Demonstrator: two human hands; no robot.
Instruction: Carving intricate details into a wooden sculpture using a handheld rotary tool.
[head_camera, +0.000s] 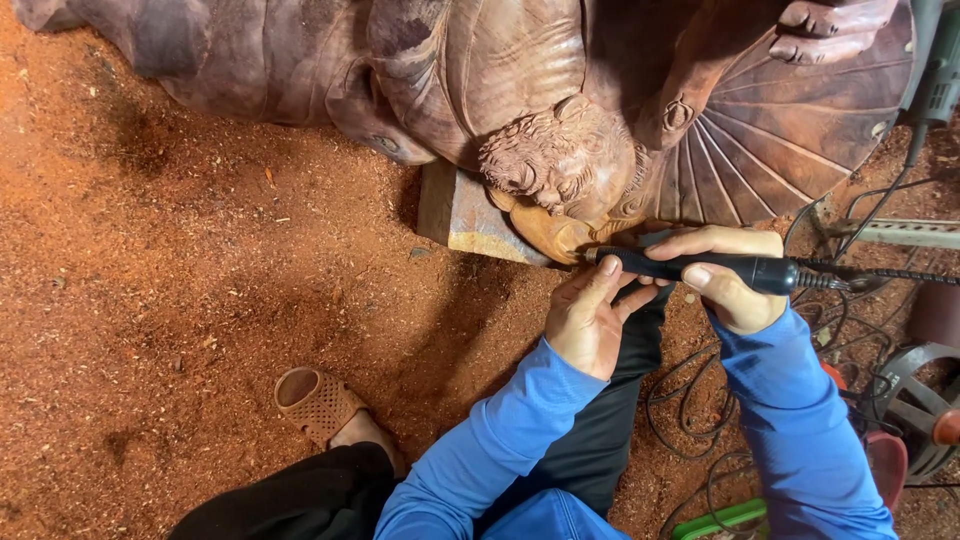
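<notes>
Right hand (728, 285) is wrapping closed around the black handpiece (700, 268) of a rotary carving tool, thumb pressing on top and fingers curling beneath; left hand (592, 318) is lying just beside it, fingers half open and their tips touching the front of the handpiece, steadying rather than gripping. Both arms are wearing bright blue sleeves (510, 430); black trousers and a tan perforated sandal (318, 402) are showing lower down. The handpiece is lying level, its tip pointing left and meeting the pale lower edge of a large reddish-brown wooden carving (560, 160); the bit itself is too small to make out, so contact is probably there but not certain. A ribbed flexible shaft (880, 276) is running off to the right from the handpiece. The carving is smooth and rounded, with tight curled texture at its middle and fan-like ribs to the right; it is resting on a pale wooden block (465, 215). Reddish sawdust (180, 270) is covering the ground; black cables (690, 410) are tangling near the right arm.
</notes>
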